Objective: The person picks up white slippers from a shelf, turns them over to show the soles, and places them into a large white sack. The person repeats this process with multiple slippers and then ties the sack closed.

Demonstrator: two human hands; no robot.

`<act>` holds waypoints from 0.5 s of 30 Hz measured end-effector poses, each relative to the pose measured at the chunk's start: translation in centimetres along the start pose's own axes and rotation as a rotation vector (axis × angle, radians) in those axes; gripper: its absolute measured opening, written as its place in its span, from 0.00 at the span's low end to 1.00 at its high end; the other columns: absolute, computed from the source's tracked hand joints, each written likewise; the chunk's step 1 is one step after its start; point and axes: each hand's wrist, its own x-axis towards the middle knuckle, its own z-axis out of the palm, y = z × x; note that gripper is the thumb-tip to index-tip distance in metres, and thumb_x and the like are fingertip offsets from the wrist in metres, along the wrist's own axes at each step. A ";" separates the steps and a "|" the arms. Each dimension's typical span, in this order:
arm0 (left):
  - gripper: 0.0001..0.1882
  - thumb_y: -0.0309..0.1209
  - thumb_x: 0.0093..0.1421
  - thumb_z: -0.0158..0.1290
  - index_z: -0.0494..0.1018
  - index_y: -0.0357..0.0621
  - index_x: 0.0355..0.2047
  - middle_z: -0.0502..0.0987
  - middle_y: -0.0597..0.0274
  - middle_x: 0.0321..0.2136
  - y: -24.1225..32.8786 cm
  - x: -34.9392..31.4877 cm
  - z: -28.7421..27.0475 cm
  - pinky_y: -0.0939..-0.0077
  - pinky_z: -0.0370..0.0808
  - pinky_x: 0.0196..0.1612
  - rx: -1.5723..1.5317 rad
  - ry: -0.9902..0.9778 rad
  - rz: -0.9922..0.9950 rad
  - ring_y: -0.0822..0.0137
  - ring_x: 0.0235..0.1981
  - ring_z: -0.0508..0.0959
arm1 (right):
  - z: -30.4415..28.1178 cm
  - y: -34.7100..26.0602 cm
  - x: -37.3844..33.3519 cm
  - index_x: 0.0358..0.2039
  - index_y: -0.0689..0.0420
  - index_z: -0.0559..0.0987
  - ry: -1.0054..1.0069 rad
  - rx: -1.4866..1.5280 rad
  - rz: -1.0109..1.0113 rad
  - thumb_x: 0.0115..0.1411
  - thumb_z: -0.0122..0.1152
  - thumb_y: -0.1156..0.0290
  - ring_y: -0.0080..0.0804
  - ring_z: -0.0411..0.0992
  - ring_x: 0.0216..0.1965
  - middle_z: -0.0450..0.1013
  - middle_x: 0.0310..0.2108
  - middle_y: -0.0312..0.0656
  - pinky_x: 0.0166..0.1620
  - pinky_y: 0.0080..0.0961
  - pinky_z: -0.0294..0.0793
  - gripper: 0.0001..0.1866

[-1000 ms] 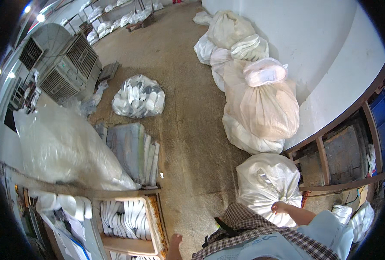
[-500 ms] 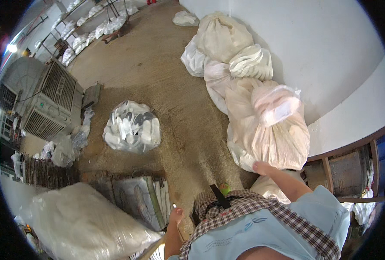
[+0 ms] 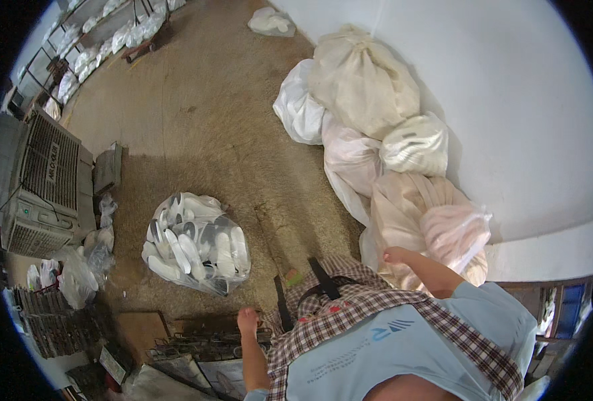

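My left hand (image 3: 247,321) hangs low beside my checked apron (image 3: 350,294), its fingers curled; whatever they may hold is hidden. Ahead of it on the floor is a clear plastic bag of white and dark shoe-sole-shaped pieces (image 3: 196,244). My right hand (image 3: 396,256) is out to the right, in front of a large beige sack (image 3: 403,200); its fingers point down and are mostly hidden, and I cannot tell whether it touches the sack. A smaller pinkish bag (image 3: 453,230) rests on that sack.
More filled sacks (image 3: 363,77) lean along the white wall (image 3: 497,100). A boxy air cooler (image 3: 49,180) stands at left, near crumpled plastic bags (image 3: 76,277). Dark metal racks (image 3: 203,347) lie at lower left. Shelves with white bags (image 3: 86,57) are far left.
The view has turned and moved forward; the bag of soles and the sacks appear nearer. The big plastic bag at lower left has mostly left view. The white bit at my left hand no longer shows.
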 end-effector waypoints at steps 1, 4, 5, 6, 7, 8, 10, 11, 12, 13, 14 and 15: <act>0.11 0.36 0.64 0.42 0.68 0.43 0.31 0.64 0.66 0.19 5.1 0.7 1.0 0.72 0.65 0.23 -0.324 0.044 -0.023 0.68 0.20 0.67 | -0.9 0.9 0.1 0.31 0.56 0.77 0.018 0.126 0.059 0.49 0.51 0.66 0.44 0.73 0.30 0.75 0.27 0.49 0.34 0.37 0.70 0.12; 0.09 0.34 0.64 0.43 0.70 0.43 0.33 0.72 0.63 0.23 15.2 1.9 4.3 0.76 0.65 0.23 -0.222 0.071 0.148 0.73 0.23 0.71 | -4.4 2.9 3.4 0.32 0.56 0.78 -0.196 0.178 0.185 0.50 0.52 0.66 0.42 0.73 0.33 0.75 0.28 0.49 0.37 0.39 0.69 0.12; 0.09 0.33 0.63 0.43 0.70 0.43 0.34 0.73 0.62 0.25 16.9 2.6 5.7 0.76 0.67 0.24 -0.218 0.118 0.150 0.73 0.24 0.72 | -5.9 3.6 5.3 0.33 0.55 0.78 -0.314 0.134 0.216 0.50 0.52 0.66 0.41 0.73 0.34 0.75 0.28 0.48 0.38 0.39 0.69 0.12; 0.08 0.32 0.63 0.44 0.71 0.42 0.34 0.74 0.61 0.26 17.9 3.4 6.9 0.76 0.68 0.24 -0.238 0.122 0.219 0.73 0.25 0.73 | -7.4 4.2 7.2 0.33 0.55 0.78 -0.340 0.062 0.155 0.50 0.52 0.66 0.40 0.73 0.34 0.75 0.29 0.48 0.38 0.39 0.69 0.12; 0.08 0.32 0.62 0.45 0.71 0.42 0.34 0.74 0.61 0.27 18.4 4.1 7.9 0.76 0.69 0.26 -0.132 0.134 0.176 0.73 0.26 0.73 | -9.3 4.6 10.3 0.34 0.55 0.78 -0.385 -0.034 0.121 0.50 0.52 0.66 0.40 0.73 0.35 0.75 0.28 0.48 0.38 0.38 0.69 0.12; 0.08 0.32 0.62 0.45 0.70 0.41 0.35 0.75 0.61 0.28 18.0 4.5 8.7 0.75 0.70 0.28 -0.045 0.107 0.201 0.72 0.27 0.74 | -11.5 4.9 12.6 0.35 0.54 0.78 -0.446 -0.129 0.065 0.50 0.52 0.66 0.39 0.73 0.35 0.75 0.28 0.47 0.39 0.38 0.69 0.12; 0.10 0.34 0.61 0.46 0.70 0.39 0.35 0.75 0.58 0.28 16.3 4.1 9.8 0.75 0.71 0.30 0.262 0.196 0.222 0.68 0.27 0.75 | -17.0 3.4 20.0 0.34 0.56 0.75 -0.460 -0.155 0.014 0.53 0.53 0.64 0.43 0.72 0.35 0.74 0.31 0.49 0.37 0.40 0.68 0.11; 0.12 0.36 0.61 0.46 0.69 0.37 0.35 0.75 0.56 0.28 15.2 4.0 10.1 0.75 0.71 0.31 0.573 0.233 0.198 0.65 0.26 0.76 | -20.0 1.7 23.5 0.32 0.57 0.74 -0.403 -0.195 0.087 0.54 0.51 0.63 0.47 0.71 0.35 0.73 0.34 0.52 0.37 0.40 0.68 0.12; 0.13 0.37 0.61 0.46 0.68 0.37 0.32 0.73 0.54 0.27 13.7 2.9 10.2 0.74 0.69 0.25 0.368 0.095 0.161 0.60 0.18 0.72 | -23.3 -0.1 26.4 0.34 0.64 0.75 -0.156 -0.283 -0.080 0.52 0.53 0.66 0.48 0.71 0.39 0.73 0.38 0.55 0.41 0.42 0.68 0.15; 0.12 0.37 0.61 0.46 0.67 0.40 0.30 0.72 0.53 0.27 12.1 1.8 10.6 0.75 0.67 0.21 0.320 0.029 -0.057 0.59 0.14 0.69 | -26.8 -1.6 28.2 0.31 0.65 0.74 0.139 -0.070 -0.133 0.53 0.52 0.67 0.50 0.71 0.36 0.73 0.34 0.53 0.41 0.42 0.68 0.12; 0.11 0.36 0.61 0.46 0.68 0.40 0.34 0.73 0.54 0.26 10.8 1.1 10.5 0.74 0.68 0.22 0.423 -0.044 -0.115 0.63 0.16 0.71 | -29.9 -4.3 30.9 0.28 0.64 0.72 0.351 0.068 -0.223 0.55 0.50 0.71 0.45 0.72 0.30 0.73 0.28 0.50 0.36 0.39 0.70 0.08; 0.12 0.36 0.60 0.46 0.69 0.40 0.38 0.74 0.55 0.26 9.4 0.4 10.5 0.74 0.69 0.22 0.407 -0.103 -0.223 0.68 0.17 0.72 | -32.5 -7.1 33.1 0.28 0.63 0.73 0.318 0.448 -0.113 0.56 0.49 0.71 0.41 0.71 0.28 0.73 0.26 0.48 0.33 0.37 0.70 0.08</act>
